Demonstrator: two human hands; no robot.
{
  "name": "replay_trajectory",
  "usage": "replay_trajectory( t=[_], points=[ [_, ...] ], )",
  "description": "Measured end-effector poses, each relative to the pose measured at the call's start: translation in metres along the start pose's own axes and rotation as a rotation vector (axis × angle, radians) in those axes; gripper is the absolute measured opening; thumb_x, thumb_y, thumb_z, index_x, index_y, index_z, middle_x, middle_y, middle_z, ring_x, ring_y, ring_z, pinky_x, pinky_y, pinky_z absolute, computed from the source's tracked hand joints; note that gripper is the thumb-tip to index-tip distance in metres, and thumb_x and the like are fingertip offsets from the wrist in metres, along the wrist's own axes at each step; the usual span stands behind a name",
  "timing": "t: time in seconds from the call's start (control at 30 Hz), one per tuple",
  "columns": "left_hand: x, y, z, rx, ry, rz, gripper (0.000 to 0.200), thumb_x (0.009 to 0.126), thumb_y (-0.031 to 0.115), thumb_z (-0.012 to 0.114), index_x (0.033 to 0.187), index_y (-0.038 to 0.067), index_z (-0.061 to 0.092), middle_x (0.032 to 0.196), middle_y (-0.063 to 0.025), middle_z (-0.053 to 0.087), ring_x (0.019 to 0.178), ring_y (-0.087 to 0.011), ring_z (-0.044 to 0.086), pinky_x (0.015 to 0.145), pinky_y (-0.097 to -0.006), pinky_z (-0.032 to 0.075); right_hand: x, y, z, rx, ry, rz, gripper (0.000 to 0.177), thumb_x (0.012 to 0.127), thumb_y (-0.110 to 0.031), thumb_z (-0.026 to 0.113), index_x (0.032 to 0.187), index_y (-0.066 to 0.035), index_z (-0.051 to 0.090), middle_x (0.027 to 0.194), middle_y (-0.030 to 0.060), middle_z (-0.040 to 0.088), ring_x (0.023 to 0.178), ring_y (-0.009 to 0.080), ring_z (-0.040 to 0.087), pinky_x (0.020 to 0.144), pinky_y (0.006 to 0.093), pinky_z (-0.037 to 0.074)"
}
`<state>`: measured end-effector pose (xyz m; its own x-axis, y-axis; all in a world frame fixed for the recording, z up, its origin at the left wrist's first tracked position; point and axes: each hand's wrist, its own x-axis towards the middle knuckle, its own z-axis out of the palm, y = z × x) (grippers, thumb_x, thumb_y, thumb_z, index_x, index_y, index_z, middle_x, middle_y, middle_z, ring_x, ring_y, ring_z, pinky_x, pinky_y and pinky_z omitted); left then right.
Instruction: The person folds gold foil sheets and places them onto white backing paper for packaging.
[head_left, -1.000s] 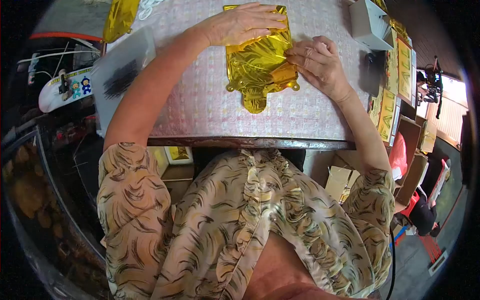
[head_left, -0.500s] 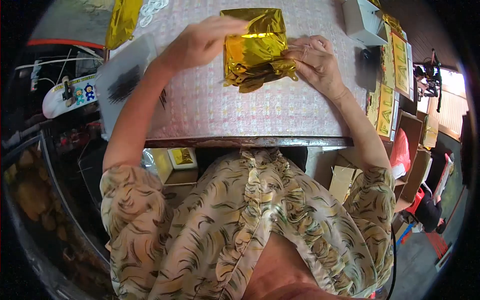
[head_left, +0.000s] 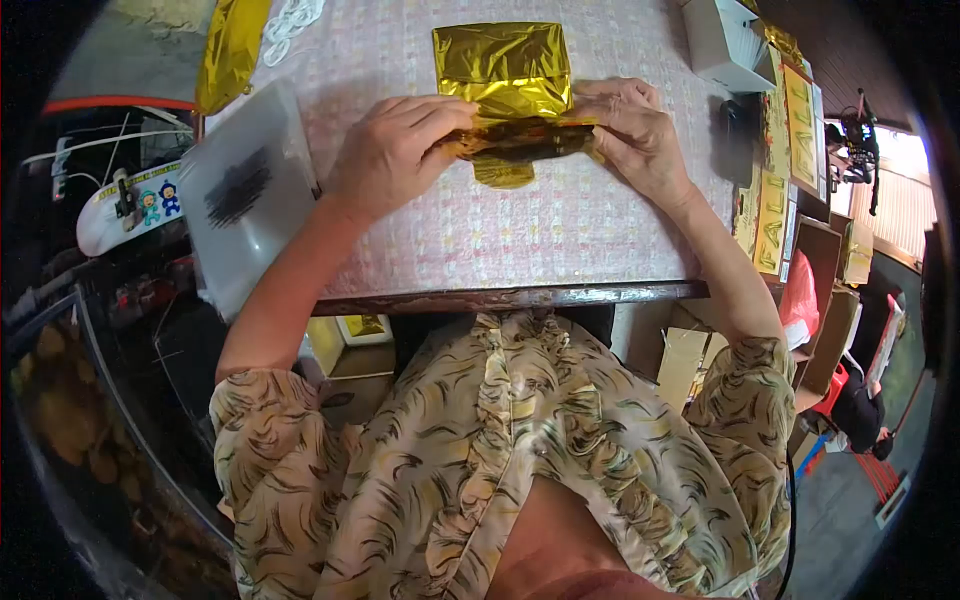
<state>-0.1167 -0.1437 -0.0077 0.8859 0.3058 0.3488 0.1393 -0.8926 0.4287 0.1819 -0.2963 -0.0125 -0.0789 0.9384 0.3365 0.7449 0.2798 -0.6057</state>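
A piece of shiny gold foil (head_left: 505,65), folded into a flat rectangle at its far end, lies on the table in front of me. Its near edge is bunched into a dark crosswise fold, with a rounded flap sticking out towards me. My left hand (head_left: 405,145) pinches the left end of that fold, fingers closed. At the right end, my right hand (head_left: 635,135) grips the fold between thumb and fingers. Both forearms rest over the near side of the table.
The table (head_left: 500,235) has a pale patterned cover. A translucent plastic sheet (head_left: 240,190) lies at left, below another gold foil piece (head_left: 230,55) and white cord (head_left: 290,30). At right stand a white box (head_left: 725,45), a dark object (head_left: 738,125) and packs marked FALL (head_left: 770,225).
My left hand has come down from above the foil to the left end of its near edge and closed there. The near edge is now stretched straighter between both hands.
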Motion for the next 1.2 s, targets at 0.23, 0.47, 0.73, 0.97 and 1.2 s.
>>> replay_trajectory(
  t=[0.23, 0.47, 0.73, 0.97, 1.2],
  points=[
    [-0.003, 0.010, 0.005, -0.028, 0.123, -0.068, 0.020, 0.085, 0.007, 0.072, 0.105, 0.008, 0.073, 0.115, -0.0035, 0.076, 0.108, -0.0216, 0.071, 0.095, -0.0369, 0.053, 0.003, -0.011, -0.005, -0.097, -0.013, -0.028, 0.028, 0.086, -0.020, 0.077, 0.112, -0.012, 0.076, 0.122, 0.0012, 0.070, 0.118, 0.0226, 0.058, 0.107, 0.0410, 0.033],
    [-0.003, 0.008, 0.006, -0.084, 0.143, -0.111, 0.018, 0.088, 0.010, 0.074, 0.106, 0.007, 0.073, 0.113, -0.0058, 0.077, 0.106, -0.0248, 0.072, 0.093, -0.0378, 0.053, 0.005, -0.009, -0.002, -0.231, -0.039, -0.106, 0.019, 0.085, -0.019, 0.077, 0.103, -0.013, 0.077, 0.115, 0.0011, 0.068, 0.112, 0.0246, 0.058, 0.106, 0.0404, 0.033],
    [-0.002, 0.016, -0.008, -0.315, 0.099, -0.280, 0.029, 0.083, 0.009, 0.081, 0.110, 0.002, 0.071, 0.122, -0.0110, 0.073, 0.107, -0.0260, 0.072, 0.089, -0.0361, 0.059, 0.008, -0.019, 0.005, -0.147, -0.042, 0.086, 0.022, 0.086, -0.015, 0.079, 0.107, -0.011, 0.078, 0.113, 0.0015, 0.067, 0.107, 0.0247, 0.053, 0.104, 0.0403, 0.032],
    [-0.009, 0.004, 0.005, -0.222, 0.205, -0.264, 0.024, 0.083, 0.016, 0.083, 0.089, -0.002, 0.069, 0.120, -0.0096, 0.073, 0.098, -0.0259, 0.073, 0.082, -0.0343, 0.059, 0.008, -0.021, 0.010, -0.086, -0.054, 0.213, 0.020, 0.092, -0.016, 0.075, 0.110, -0.006, 0.077, 0.116, 0.0066, 0.065, 0.109, 0.0262, 0.050, 0.104, 0.0397, 0.032],
    [-0.008, 0.007, 0.006, -0.234, 0.206, -0.336, 0.021, 0.086, 0.016, 0.081, 0.087, -0.002, 0.071, 0.118, -0.0087, 0.072, 0.088, -0.0251, 0.070, 0.076, -0.0348, 0.056, 0.008, -0.029, 0.019, 0.004, 0.047, 0.365, 0.016, 0.089, -0.017, 0.079, 0.097, -0.004, 0.077, 0.113, 0.0034, 0.067, 0.111, 0.0224, 0.052, 0.108, 0.0409, 0.027]
  ],
)
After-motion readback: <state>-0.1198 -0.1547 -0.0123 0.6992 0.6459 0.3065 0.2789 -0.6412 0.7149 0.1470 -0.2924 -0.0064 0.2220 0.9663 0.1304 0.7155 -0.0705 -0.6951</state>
